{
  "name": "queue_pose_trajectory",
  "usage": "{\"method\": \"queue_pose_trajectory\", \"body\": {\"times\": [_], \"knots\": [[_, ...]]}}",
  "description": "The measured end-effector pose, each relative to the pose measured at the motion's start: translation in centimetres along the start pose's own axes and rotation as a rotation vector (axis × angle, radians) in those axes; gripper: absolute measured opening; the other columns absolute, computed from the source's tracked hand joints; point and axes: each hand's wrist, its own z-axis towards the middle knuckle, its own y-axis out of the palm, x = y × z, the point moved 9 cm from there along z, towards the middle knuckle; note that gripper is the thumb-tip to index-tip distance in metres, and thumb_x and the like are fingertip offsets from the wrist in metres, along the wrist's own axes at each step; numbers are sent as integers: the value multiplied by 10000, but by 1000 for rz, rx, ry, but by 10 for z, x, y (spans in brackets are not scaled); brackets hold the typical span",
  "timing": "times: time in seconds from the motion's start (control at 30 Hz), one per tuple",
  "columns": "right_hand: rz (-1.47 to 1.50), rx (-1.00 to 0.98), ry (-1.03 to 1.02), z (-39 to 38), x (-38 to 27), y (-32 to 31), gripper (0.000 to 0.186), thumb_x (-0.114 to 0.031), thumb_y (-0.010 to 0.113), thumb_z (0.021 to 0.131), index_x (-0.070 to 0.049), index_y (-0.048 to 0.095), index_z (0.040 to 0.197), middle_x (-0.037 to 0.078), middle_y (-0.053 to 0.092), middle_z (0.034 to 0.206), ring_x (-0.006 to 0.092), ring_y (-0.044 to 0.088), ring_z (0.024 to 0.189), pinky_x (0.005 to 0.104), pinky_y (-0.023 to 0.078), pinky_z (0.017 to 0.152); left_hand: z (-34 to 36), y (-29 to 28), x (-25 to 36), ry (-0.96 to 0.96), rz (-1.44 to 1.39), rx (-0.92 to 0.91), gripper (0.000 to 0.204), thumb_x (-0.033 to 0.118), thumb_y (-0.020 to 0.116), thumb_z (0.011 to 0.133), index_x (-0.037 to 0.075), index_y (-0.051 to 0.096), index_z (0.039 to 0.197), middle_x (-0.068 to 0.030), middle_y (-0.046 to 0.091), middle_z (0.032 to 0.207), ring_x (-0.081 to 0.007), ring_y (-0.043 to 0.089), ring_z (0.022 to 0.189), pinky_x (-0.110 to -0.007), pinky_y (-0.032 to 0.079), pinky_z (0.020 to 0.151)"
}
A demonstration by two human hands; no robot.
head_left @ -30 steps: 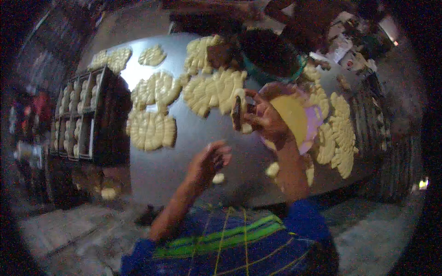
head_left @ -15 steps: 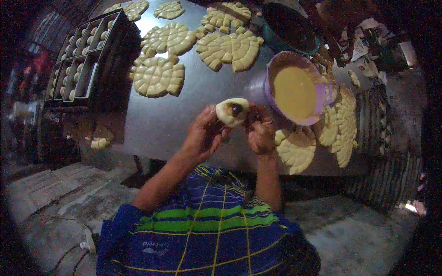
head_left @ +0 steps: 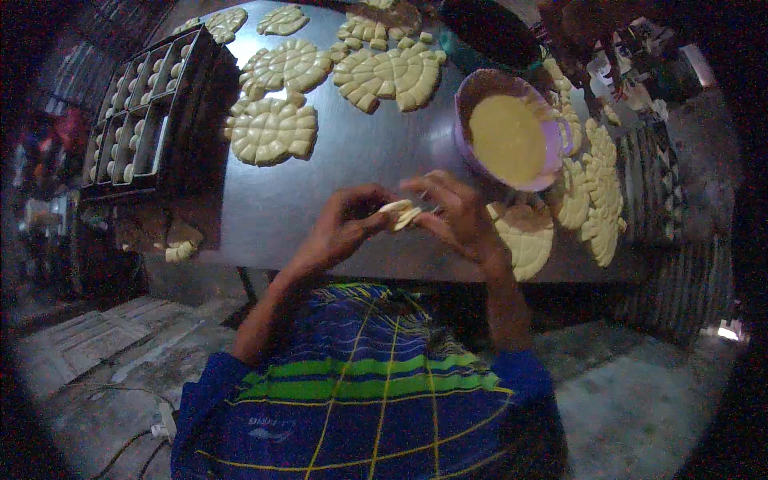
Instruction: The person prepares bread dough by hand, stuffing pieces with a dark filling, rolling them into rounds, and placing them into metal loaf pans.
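Note:
A small piece of pale dough [head_left: 400, 213], folded over with its edges together, is held above the near side of the metal table. My left hand [head_left: 346, 222] pinches its left end between thumb and fingers. At its right end, my right hand [head_left: 462, 216] grips with the thumb and fingertips, the other fingers bent above it. Whatever lies inside the fold is hidden. Just beyond my right hand stands a purple bowl [head_left: 558, 160] with a thick yellow mixture [head_left: 508, 140] in it.
Clusters of pale dough portions [head_left: 272, 130] lie across the metal table [head_left: 276, 208], with more dough [head_left: 524, 240] by my right hand. On the left stands a dark divided crate [head_left: 152, 112] holding dough balls. A dark green-rimmed tub [head_left: 488, 36] sits at the back.
The dough, open before with a dark filling showing in its middle, is now folded closed between my fingers. My right hand has turned and its fingers have risen over the dough.

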Motion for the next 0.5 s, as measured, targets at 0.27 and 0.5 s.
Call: {"method": "queue_pose_trajectory", "body": {"times": [0.27, 0.5], "knots": [[-95, 61, -349, -8, -18, 1, 186, -32, 741, 729, -84, 685, 899, 52, 654, 846, 234, 654, 772, 331, 526, 629, -4, -4, -30, -257, -235, -20, 307, 310, 642, 930, 23, 642, 1042, -30, 634, 900, -117, 578, 838, -266, 463, 776], [-249, 303, -244, -11, -34, 22, 364, -94, 717, 781, -73, 653, 1139, 106, 655, 1041, 251, 653, 942, 402, 555, 824, -2, 4, -44, -228, -834, 126, 344, 213, 661, 916, 35, 552, 1189, -68, 622, 1082, -177, 622, 942, -297, 519, 854]]}}
